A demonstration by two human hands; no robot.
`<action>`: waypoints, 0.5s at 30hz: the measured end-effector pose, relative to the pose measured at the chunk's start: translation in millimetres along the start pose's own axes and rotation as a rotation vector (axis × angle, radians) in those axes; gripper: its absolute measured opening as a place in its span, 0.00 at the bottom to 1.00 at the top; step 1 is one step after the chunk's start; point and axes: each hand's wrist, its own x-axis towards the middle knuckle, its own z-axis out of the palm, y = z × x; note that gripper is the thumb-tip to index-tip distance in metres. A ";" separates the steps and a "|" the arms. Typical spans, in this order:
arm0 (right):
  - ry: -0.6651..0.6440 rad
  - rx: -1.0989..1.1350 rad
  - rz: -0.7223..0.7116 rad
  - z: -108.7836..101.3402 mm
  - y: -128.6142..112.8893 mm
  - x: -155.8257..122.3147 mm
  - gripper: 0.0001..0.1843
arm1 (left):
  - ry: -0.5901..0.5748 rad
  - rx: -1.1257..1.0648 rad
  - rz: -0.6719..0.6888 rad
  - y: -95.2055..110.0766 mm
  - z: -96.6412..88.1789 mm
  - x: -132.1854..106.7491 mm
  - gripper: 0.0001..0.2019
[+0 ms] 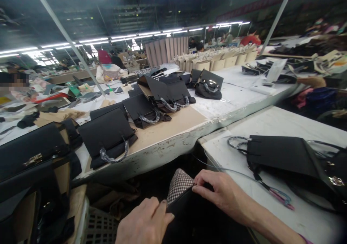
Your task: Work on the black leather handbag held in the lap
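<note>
Below the white table's [271,125] near edge, the black bag [195,220] sits in the lap. The left hand [143,222] curls closed on its side and the right hand [219,191] pinches its top rim. It is probably light, stiff-walled and smooth, so the rim seems the best hold.

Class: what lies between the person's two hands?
Head view: the black bag, held by left hand and right hand, with checked cloth just behind it.

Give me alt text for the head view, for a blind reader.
Left hand and right hand grip the top edge of a black bag on the person's lap. Beyond, black handbags with wrapped handles line a long worktable; another handbag lies on a white table at right.
</note>
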 end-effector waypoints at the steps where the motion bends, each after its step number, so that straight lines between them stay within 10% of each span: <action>1: 0.005 -0.001 0.003 -0.1 -1.0 0.2 0.07 | 0.010 0.015 -0.003 6.1 3.2 5.3 0.11; 15: 0.076 -0.043 0.023 4.7 1.9 -2.0 0.09 | 0.084 -0.152 -0.089 33.6 17.2 43.2 0.15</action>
